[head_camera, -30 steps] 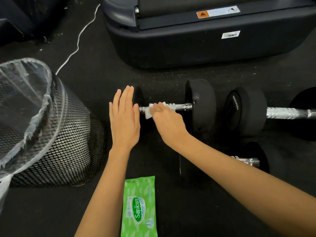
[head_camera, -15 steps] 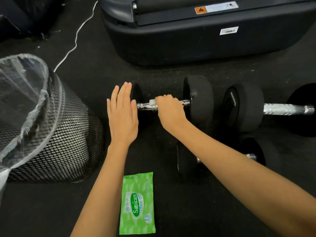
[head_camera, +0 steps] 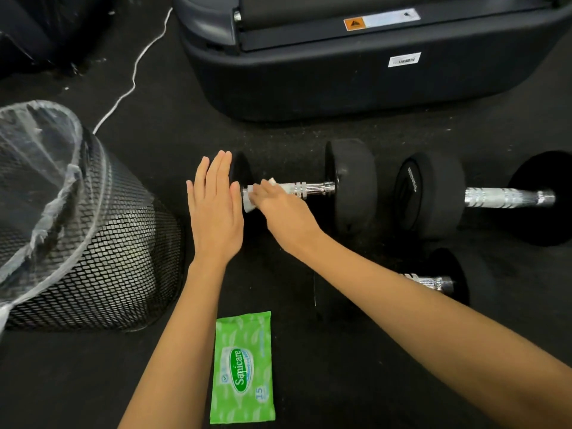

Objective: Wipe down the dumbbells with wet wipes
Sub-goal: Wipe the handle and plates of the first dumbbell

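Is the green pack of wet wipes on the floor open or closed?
Cannot tell. The wet wipes pack lies flat, label up; no raised flap or wipe sticking out shows.

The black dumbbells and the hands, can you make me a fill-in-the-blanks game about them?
1. The right hand presses a white ____ against the shiny metal handle of the black dumbbell.
2. The left hand is flat and ____, holding nothing.
3. The green packet of wet wipes lies on the black ____.
4. The black mesh bin stands on the ____ side of the left hand.

Missing words: wipe; open; floor; left
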